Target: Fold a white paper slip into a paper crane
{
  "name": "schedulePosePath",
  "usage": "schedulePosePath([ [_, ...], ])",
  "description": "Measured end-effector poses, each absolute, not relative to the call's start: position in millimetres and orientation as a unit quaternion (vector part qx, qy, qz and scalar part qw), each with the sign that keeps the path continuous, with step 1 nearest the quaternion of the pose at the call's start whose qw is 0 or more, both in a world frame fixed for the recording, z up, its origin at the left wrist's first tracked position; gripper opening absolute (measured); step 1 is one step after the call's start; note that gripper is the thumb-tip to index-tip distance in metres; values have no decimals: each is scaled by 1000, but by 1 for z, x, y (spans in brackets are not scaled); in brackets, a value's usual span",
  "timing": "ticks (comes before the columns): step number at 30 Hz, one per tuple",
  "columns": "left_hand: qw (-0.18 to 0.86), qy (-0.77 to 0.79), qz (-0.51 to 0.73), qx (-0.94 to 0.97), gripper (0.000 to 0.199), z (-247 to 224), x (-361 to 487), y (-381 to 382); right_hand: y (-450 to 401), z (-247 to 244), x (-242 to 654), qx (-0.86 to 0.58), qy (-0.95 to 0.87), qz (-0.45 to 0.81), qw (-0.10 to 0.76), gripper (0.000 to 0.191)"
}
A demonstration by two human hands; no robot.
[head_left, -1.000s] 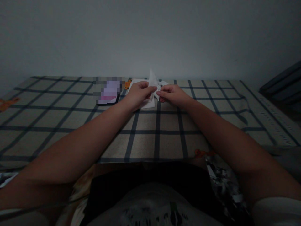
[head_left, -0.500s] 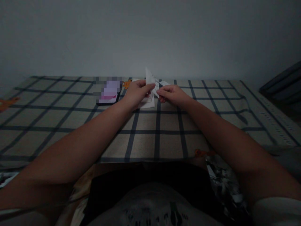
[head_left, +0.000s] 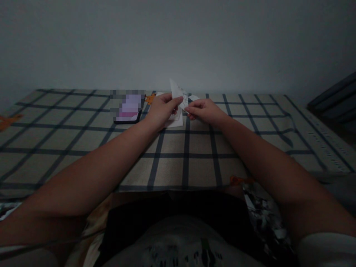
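Note:
A folded piece of white paper (head_left: 176,91) with a pointed top stands up between my two hands, above the table. My left hand (head_left: 165,106) pinches its left side between thumb and fingers. At the paper's lower right corner, the fingertips of my right hand (head_left: 200,109) are closed on its edge. Flat white sheets (head_left: 175,122) lie on the cloth under my left hand, partly covered by it. Another pale paper piece (head_left: 194,98) shows just behind my right hand; whether it joins the folded one I cannot tell.
A phone (head_left: 129,107) with a lit, partly blurred screen lies left of my left hand. The table wears a checked cloth (head_left: 172,170) with orange figures. A plain wall (head_left: 178,44) rises behind the table, and a dark striped object (head_left: 336,104) is at the far right.
The folded paper's tip has tilted slightly to the left. My right hand has shifted up very slightly; both hands keep their hold.

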State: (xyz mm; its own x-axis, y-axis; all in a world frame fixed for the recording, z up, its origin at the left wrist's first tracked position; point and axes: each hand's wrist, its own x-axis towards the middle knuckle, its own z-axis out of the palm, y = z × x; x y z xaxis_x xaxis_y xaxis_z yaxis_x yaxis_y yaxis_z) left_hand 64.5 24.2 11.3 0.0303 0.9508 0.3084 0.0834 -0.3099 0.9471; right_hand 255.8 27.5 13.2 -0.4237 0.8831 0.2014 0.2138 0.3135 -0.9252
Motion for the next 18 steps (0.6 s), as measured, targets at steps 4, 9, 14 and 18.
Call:
schedulePosePath([
  [4,392,431,548,600,29,11,65,24,28,13,256,-383,-721,429,385,26],
  [9,390,424,556,599,28,10,63,27,29,13,254,-382,-709,440,398,23],
  [14,396,427,564,586,26,12,61,28,26,13,252,-383,-696,464,392,34],
  [18,385,445,557,586,27,14,62,26,25,13,252,-386,-695,467,388,27],
])
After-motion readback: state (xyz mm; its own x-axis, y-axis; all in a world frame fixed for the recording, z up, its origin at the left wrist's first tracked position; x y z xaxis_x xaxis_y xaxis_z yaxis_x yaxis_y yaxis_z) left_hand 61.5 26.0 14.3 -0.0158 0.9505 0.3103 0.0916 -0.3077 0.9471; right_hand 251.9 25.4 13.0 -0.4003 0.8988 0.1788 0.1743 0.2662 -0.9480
